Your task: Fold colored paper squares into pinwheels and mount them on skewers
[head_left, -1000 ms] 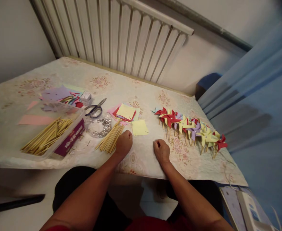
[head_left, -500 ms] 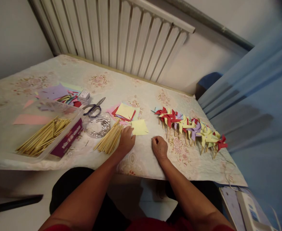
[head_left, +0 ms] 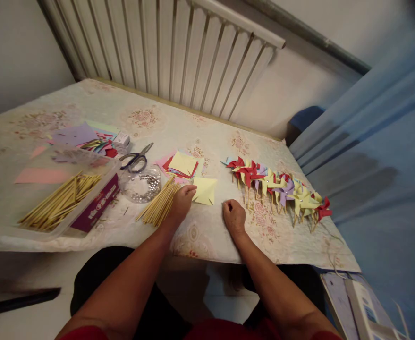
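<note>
Floral-clothed table (head_left: 207, 127) with pinwheels (head_left: 278, 186), sticks (head_left: 159, 205), paper squares (head_left: 184, 165), scissors (head_left: 136, 159), plastic box (head_left: 97, 189).

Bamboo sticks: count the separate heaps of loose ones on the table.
2. One heap of pale bamboo sticks lies in the clear plastic tub at the left; the other bundle lies on the cloth beside the left hand. More may be hidden under the paper pinwheels.

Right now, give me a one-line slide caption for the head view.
Left hand touches a yellow paper square beside loose sticks; right hand rests fisted near finished pinwheels.

White print on the purple box (head_left: 96, 208) is unreadable.
</note>
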`<state>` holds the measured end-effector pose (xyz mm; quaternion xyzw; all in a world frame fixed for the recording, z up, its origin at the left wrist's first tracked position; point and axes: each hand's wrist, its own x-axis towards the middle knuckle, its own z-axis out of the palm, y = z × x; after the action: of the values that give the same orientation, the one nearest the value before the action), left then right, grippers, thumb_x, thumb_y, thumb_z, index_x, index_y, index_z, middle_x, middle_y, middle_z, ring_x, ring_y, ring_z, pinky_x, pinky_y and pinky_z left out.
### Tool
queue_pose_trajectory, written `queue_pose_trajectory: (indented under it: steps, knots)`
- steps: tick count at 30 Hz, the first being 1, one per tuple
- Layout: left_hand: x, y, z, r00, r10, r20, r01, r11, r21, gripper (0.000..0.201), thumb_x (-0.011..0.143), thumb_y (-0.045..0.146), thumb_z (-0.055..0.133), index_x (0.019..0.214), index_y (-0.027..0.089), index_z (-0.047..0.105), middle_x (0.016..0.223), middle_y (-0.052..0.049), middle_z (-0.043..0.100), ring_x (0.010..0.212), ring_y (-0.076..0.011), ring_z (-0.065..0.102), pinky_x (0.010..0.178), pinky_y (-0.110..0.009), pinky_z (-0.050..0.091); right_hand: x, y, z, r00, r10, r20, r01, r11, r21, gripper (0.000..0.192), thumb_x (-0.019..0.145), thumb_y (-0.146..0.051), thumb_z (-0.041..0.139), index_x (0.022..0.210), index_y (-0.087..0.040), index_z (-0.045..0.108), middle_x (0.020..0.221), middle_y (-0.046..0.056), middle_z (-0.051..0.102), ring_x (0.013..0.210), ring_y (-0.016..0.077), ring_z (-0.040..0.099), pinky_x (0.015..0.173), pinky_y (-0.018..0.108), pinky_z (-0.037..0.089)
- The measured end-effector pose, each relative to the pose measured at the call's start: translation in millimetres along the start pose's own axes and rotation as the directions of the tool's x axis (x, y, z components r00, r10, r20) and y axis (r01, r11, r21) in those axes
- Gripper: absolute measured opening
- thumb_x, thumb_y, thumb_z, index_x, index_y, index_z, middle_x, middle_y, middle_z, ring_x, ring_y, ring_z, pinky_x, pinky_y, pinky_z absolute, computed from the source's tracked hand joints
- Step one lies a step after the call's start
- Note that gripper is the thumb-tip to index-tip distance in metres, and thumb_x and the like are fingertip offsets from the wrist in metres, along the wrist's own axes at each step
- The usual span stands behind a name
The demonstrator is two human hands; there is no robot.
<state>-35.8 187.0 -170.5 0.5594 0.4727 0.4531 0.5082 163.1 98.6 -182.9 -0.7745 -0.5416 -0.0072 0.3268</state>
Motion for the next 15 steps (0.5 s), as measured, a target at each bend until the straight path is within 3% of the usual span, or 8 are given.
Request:
queue_pose_trajectory:
  steps: [6,11,15]
  knots:
    - [-0.5,-2.5,0.0,0.985,-0.158,-0.072,0.126,0.935,-0.331,0.025,0.064,0.028,0.068,0.084,0.015,0.058,0.072,0.001,0.061,0.069,-0.0139,0.060,0.069,-0.027,0.047,-0.4,-0.1,-0.4,1.000,0.012,-0.002,-0.012,1.000,0.005,0.026,0.086,-0.036,0.047,0.073,-0.019,0.063,0.072,0.004,0.064,0.065,0.0173,0.052,0.066,0.029,0.035]
    - [-0.5,-0.5,1.5,0.970,-0.238,0.045,0.226,0.820,-0.526,0.044,0.061,0.025,0.070,0.100,0.016,0.054,0.082,-0.001,0.066,0.068,-0.0151,0.063,0.068,-0.030,0.049,0.8,2.5,-0.8,1.000,0.022,0.004,-0.022,0.997,0.072,0.026,0.084,-0.036,0.047,0.073,-0.019,0.064,0.070,0.003,0.063,0.065,0.0172,0.053,0.067,0.029,0.037]
    - [-2.0,0.2,1.5,0.965,-0.240,0.103,0.256,0.793,-0.553,0.030,0.063,0.025,0.069,0.088,0.015,0.057,0.073,-0.001,0.066,0.065,-0.0160,0.063,0.066,-0.029,0.049,2.4,5.4,-3.5,0.996,0.087,0.024,-0.090,0.963,0.256,0.030,0.084,-0.040,0.047,0.073,-0.018,0.065,0.070,0.003,0.063,0.069,0.0178,0.054,0.069,0.029,0.041]
